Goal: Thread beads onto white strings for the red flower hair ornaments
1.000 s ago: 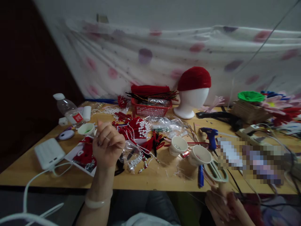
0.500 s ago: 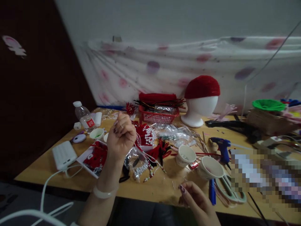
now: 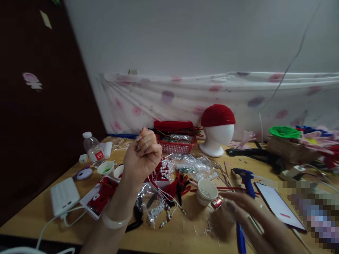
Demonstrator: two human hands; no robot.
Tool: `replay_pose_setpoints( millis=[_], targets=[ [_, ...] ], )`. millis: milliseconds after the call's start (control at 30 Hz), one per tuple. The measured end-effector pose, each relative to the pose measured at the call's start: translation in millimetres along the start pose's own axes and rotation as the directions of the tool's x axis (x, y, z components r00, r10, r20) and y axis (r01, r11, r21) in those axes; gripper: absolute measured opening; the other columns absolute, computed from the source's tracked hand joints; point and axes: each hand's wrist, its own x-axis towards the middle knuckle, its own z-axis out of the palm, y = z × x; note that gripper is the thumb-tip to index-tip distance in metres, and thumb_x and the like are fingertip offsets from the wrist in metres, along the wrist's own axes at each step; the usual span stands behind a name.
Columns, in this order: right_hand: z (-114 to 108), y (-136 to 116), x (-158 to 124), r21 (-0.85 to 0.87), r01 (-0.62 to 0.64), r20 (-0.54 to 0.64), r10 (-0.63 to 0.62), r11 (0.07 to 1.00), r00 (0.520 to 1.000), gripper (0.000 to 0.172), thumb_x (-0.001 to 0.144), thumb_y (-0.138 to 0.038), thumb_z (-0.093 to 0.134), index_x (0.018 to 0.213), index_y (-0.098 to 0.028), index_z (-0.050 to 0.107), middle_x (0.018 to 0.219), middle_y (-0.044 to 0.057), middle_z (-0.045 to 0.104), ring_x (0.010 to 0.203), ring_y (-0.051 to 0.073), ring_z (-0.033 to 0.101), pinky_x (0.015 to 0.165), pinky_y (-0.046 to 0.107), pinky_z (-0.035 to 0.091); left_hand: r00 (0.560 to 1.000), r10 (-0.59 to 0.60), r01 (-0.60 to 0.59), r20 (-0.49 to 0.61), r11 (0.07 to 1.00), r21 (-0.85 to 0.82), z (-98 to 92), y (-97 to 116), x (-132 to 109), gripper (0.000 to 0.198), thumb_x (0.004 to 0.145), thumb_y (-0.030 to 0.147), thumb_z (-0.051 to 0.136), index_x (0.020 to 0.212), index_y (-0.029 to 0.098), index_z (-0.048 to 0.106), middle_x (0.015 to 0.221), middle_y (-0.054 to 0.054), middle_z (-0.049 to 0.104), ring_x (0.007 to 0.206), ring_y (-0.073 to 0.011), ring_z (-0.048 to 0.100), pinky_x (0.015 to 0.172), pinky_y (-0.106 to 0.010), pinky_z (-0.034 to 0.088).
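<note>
My left hand (image 3: 143,155) is raised over the middle of the table, its fingers curled in toward the palm. What it holds, if anything, is hidden. White cords (image 3: 161,192) hang just below it, beside white pearl beads (image 3: 166,167) on something red. Further right, my right hand (image 3: 249,211) is smeared by motion. It hovers over the spot of a second cup, now mostly covered, and I cannot tell whether the fingers touch it. Left of those fingers stands a paper cup (image 3: 206,192) with pale small pieces inside, next to a small red roll (image 3: 216,203).
Behind are a red basket (image 3: 176,146) of stems and a white foam head (image 3: 217,137) with a red cap (image 3: 218,115). A blue glue gun (image 3: 246,178) and a phone (image 3: 280,206) lie right. A bottle (image 3: 92,150) and a white power bank (image 3: 65,197) stand left.
My right hand has moved up and right from the table's front edge to the cup area, its pinch now blurred. The view has tilted upward. My left hand stays curled.
</note>
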Motion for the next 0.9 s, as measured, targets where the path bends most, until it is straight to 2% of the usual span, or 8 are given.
replay_pose_setpoints(
  millis=[100, 200, 267, 400, 533, 667, 767, 900],
  targets=[
    [25, -54, 33, 0.182, 0.132, -0.108, -0.114, 0.974, 0.988, 0.044, 0.091, -0.064, 0.055, 0.083, -0.026, 0.074, 0.083, 0.006, 0.073, 0.075, 0.022, 0.067, 0.065, 0.031, 0.052, 1.0, -0.024, 0.023, 0.007, 0.998, 0.051, 1.5, -8, -3, 0.042, 0.106, 0.015, 0.035, 0.065, 0.022, 0.034, 0.043, 0.011, 0.034, 0.032, -0.0024, 0.034, 0.041, -0.012, 0.035],
    [71, -89, 53, 0.321, 0.143, 0.078, -0.176, 0.936, 0.981, 0.05, 0.1, -0.06, 0.041, 0.074, -0.023, 0.062, 0.069, 0.002, 0.06, 0.065, 0.017, 0.055, 0.057, 0.029, 0.042, 0.998, -0.059, 0.057, 0.016, 0.99, 0.126, 1.7, -17, -7, 0.042, 0.106, 0.016, 0.035, 0.064, 0.022, 0.034, 0.045, 0.011, 0.03, 0.032, -0.0036, 0.029, 0.042, -0.014, 0.033],
    [95, -97, 58, 0.419, 0.155, 0.122, -0.224, 0.895, 0.967, 0.047, 0.1, -0.055, 0.045, 0.068, -0.022, 0.054, 0.064, -0.001, 0.052, 0.06, 0.014, 0.046, 0.054, 0.027, 0.036, 0.996, -0.088, 0.085, 0.012, 0.985, 0.151, 0.0, -22, -9, 0.043, 0.105, 0.016, 0.037, 0.062, 0.022, 0.033, 0.045, 0.011, 0.026, 0.033, -0.0042, 0.027, 0.043, -0.014, 0.032],
    [116, -86, 54, 0.716, 0.011, 0.139, -0.158, 0.698, 0.978, 0.038, 0.09, -0.052, 0.065, 0.069, -0.021, 0.056, 0.061, -0.004, 0.052, 0.056, 0.011, 0.044, 0.052, 0.023, 0.036, 0.996, -0.093, 0.094, -0.017, 0.987, 0.13, -9.4, -25, -11, 0.044, 0.105, 0.015, 0.037, 0.062, 0.021, 0.034, 0.045, 0.011, 0.026, 0.033, -0.0037, 0.028, 0.043, -0.013, 0.032],
    [124, -73, 50, 0.838, -0.074, 0.07, 0.028, 0.54, 0.997, 0.029, 0.08, -0.045, 0.077, 0.07, -0.02, 0.067, 0.063, -0.002, 0.061, 0.057, 0.011, 0.051, 0.054, 0.022, 0.043, 0.994, -0.099, 0.099, -0.039, 0.995, 0.014, -22.0, -25, -18, 0.042, 0.105, 0.015, 0.039, 0.064, 0.021, 0.035, 0.045, 0.011, 0.032, 0.034, -0.0028, 0.035, 0.043, -0.012, 0.034],
    [131, -69, 52, 0.921, -0.048, -0.047, 0.233, 0.388, 0.971, 0.024, 0.071, -0.039, 0.084, 0.068, -0.019, 0.071, 0.06, -0.003, 0.063, 0.057, 0.01, 0.053, 0.054, 0.021, 0.045, 0.99, -0.126, 0.121, -0.055, 0.988, -0.094, -31.8, -26, -28, 0.043, 0.105, 0.02, 0.04, 0.062, 0.021, 0.036, 0.043, 0.011, 0.03, 0.032, -0.0038, 0.035, 0.039, -0.014, 0.034],
    [134, -66, 54, 0.967, -0.018, -0.068, 0.329, 0.253, 0.942, 0.02, 0.069, -0.033, 0.085, 0.071, -0.02, 0.07, 0.066, -0.003, 0.065, 0.06, 0.01, 0.055, 0.058, 0.021, 0.047, 0.988, -0.149, 0.14, -0.047, 0.977, -0.161, -38.2, -26, -38, 0.043, 0.104, 0.02, 0.041, 0.062, 0.021, 0.039, 0.043, 0.012, 0.029, 0.031, -0.0042, 0.031, 0.037, -0.016, 0.029],
    [132, -57, 56, 0.978, -0.002, -0.074, 0.36, 0.208, 0.93, 0.019, 0.073, -0.032, 0.081, 0.076, -0.022, 0.065, 0.069, -0.003, 0.065, 0.06, 0.01, 0.057, 0.06, 0.024, 0.05, 0.986, -0.169, 0.167, 0.008, 0.96, -0.226, -46.0, -21, -48, 0.04, 0.102, 0.016, 0.043, 0.062, 0.02, 0.042, 0.045, 0.013, 0.026, 0.033, -0.0044, 0.025, 0.037, -0.019, 0.022]
  ],
)
